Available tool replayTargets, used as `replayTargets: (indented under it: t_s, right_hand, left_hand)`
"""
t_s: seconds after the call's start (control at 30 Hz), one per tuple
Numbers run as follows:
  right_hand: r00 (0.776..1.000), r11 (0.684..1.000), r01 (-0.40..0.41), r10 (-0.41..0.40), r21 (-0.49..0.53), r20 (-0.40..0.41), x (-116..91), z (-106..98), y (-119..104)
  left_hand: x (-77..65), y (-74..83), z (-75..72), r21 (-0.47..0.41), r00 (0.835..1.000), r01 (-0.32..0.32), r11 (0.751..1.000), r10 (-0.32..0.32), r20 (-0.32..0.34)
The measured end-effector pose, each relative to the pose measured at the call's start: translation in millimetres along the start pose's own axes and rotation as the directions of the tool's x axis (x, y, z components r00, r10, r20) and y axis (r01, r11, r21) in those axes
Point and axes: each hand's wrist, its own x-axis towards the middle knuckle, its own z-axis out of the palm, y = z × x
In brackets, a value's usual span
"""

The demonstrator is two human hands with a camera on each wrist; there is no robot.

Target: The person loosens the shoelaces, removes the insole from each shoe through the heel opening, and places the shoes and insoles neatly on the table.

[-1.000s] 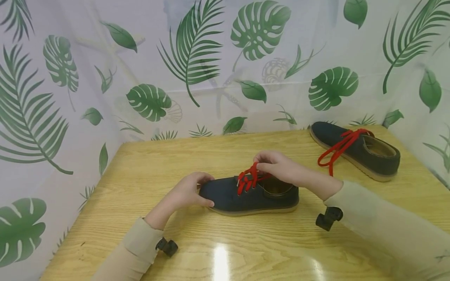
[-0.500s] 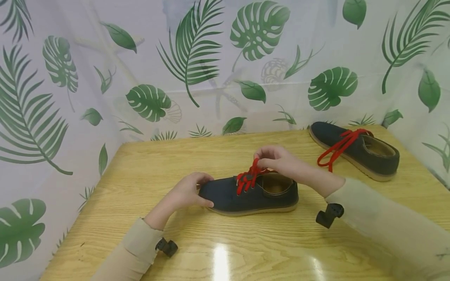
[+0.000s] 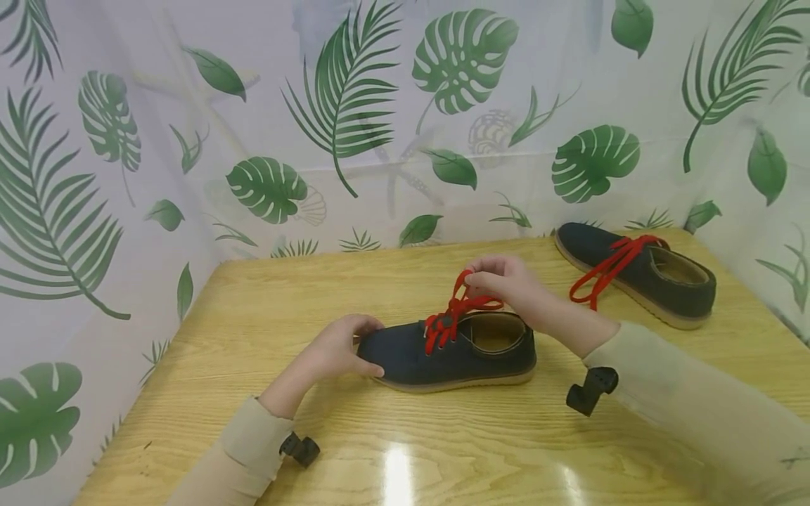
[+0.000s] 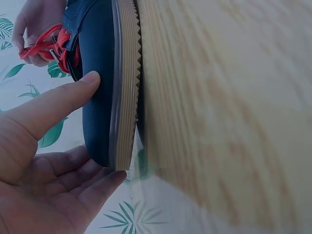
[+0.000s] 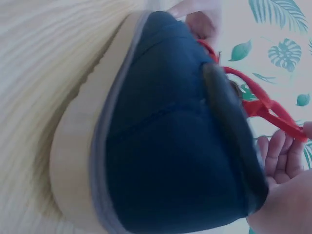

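Observation:
A dark navy lace-up shoe [image 3: 405, 355] lies sole down on the table, toe to the left. My left hand [image 3: 338, 344] holds its toe. In the left wrist view, the thumb [image 4: 73, 97] presses the upper while the fingers reach round the toe's far side. Above the shoe's opening, my right hand [image 3: 515, 284] pinches a loop of the red shoelace [image 3: 460, 287] between thumb and fingertips. A second red loop [image 3: 487, 303] spreads over the opening. The right wrist view shows the shoe's heel [image 5: 170, 146] up close, with the lace stretched to the fingers.
A matching navy shoe [image 3: 680, 309] sits at the back right of the wooden table [image 3: 304, 450], its red lace [image 3: 610, 270] hanging over its side. Behind and beside the table is a white cloth [image 3: 380, 197] printed with green leaves.
My right hand has risen and moved slightly right, drawing the lace loop upward, so the loops now stand out above the opening. The left hand and the shoe have stayed in place.

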Motion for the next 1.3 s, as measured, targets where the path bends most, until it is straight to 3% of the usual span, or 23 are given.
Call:
replayTargets:
  t_s: [0.23,0.43,0.73,0.9,1.17,1.3]
  right_hand:
    - [0.999,0.982,-0.014,0.022,0.187,-0.041,2,-6,4]
    - [1.0,0.886,-0.013,0.006,0.463,0.017,-1,-11,7]
    - [1.0,0.836,0.001,0.002,0.548,-0.005,-3,-15,6]
    - [1.0,0.843,-0.016,0.026,0.538,-0.012,-2,-20,9]
    - [0.996,0.936,-0.084,0.086,0.341,0.009,-2,-36,28]
    - [0.994,0.936,-0.09,0.105,0.341,-0.028,-4,-39,34]
  left_hand:
    - [-0.6,0.6,0.3,-0.004,1.0,-0.001,1.0,0.001,-0.002]
    - [-0.9,2.1,0.0,-0.01,1.0,-0.002,1.0,0.002,-0.002]
    - [-0.5,2.0,-0.9,0.008,1.0,-0.001,1.0,0.001,0.0]
    - [-0.4,3.0,-1.2,0.017,1.0,0.004,1.0,-0.004,-0.003]
    - [-1.6,1.8,-1.0,0.016,1.0,0.0,1.0,0.0,0.001]
    - [-0.7,2.5,-1.3,0.002,1.0,0.003,1.0,-0.003,0.006]
